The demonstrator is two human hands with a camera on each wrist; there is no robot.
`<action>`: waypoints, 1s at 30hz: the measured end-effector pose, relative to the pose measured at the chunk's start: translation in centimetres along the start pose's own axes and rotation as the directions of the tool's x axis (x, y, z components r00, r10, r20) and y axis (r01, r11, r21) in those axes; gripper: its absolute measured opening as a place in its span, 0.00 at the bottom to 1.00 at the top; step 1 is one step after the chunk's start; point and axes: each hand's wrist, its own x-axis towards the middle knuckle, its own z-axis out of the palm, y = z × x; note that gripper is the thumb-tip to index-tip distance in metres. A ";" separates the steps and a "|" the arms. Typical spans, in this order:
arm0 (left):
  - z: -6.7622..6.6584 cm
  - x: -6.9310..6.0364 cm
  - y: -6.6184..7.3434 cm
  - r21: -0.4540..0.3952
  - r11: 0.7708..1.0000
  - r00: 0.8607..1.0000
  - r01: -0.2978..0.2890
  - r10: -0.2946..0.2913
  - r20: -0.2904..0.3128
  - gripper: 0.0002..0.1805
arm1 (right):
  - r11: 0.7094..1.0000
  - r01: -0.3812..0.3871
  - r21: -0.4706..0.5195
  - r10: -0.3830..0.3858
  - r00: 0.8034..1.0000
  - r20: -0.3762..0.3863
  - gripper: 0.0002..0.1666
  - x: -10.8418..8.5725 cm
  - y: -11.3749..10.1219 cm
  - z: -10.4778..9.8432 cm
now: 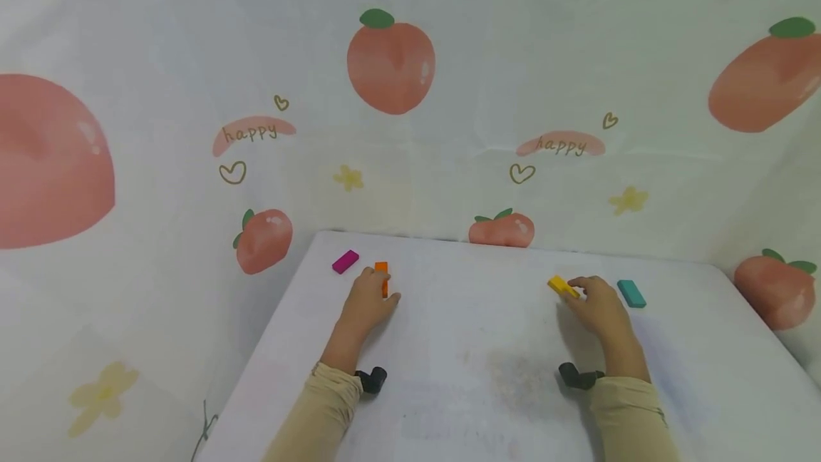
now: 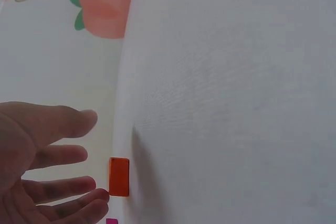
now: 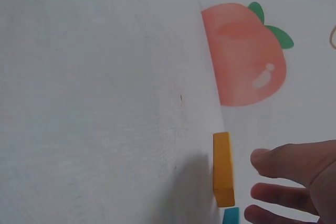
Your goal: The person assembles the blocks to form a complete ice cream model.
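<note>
- Head view: an orange block (image 1: 381, 267) is seen at the far left of the white table (image 1: 449, 326), partly hidden by the left hand (image 1: 368, 301); its long axis is pointed away from the person.
- A yellow block (image 1: 558, 284) is seen at the far right, by the right hand (image 1: 601, 305); its long axis is slanted from far left to near right.
- A magenta block (image 1: 346, 262) is set left of the orange one, its far end angled right; a teal block (image 1: 631, 294) is set beyond the right hand, its far end angled left.
- "happy" can be read twice on the fruit-patterned backdrop (image 1: 449, 162), on pink bands.
- Both forearms are stretched forward in beige sleeves (image 1: 321, 405), the backs of the hands shown.
- In the wrist views, the left fingers are held spread beside the orange block, and the right thumb and fingers apart beside the yellow; whether either block is touched cannot be told.
</note>
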 end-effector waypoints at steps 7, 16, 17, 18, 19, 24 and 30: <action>0.0 0.6 0.0 0.020 1.000 0.999 0.022 -0.021 -0.029 0.20 | 1.000 0.011 -0.014 -0.011 0.999 0.035 0.23 0.3 0.5 -0.1; 0.1 0.6 -0.5 0.011 1.000 1.000 0.027 -0.027 -0.001 0.16 | 1.000 0.004 -0.015 -0.003 1.000 0.019 0.18 0.8 1.2 0.2; 0.1 0.6 -0.5 0.005 1.000 1.000 0.030 -0.030 0.001 0.17 | 1.000 0.005 -0.012 -0.004 1.000 0.019 0.18 0.8 1.2 0.3; 0.1 0.5 -0.5 -0.001 0.999 0.999 0.033 -0.033 0.003 0.17 | 1.000 0.004 -0.010 -0.004 1.000 0.018 0.18 0.8 1.2 0.4; 0.1 0.5 -0.5 -0.006 0.999 0.999 0.033 -0.033 0.004 0.17 | 1.000 0.004 -0.007 -0.004 1.000 0.018 0.17 0.9 1.2 0.5; 0.1 0.4 -0.5 0.000 1.000 1.000 0.019 -0.019 0.004 0.14 | 1.000 0.005 -0.008 -0.005 1.000 0.007 0.16 0.9 1.3 0.8; 0.3 0.2 -0.1 0.002 1.000 1.000 0.013 -0.013 0.013 0.14 | 1.000 0.002 0.006 -0.002 1.000 0.004 0.15 0.7 1.1 0.6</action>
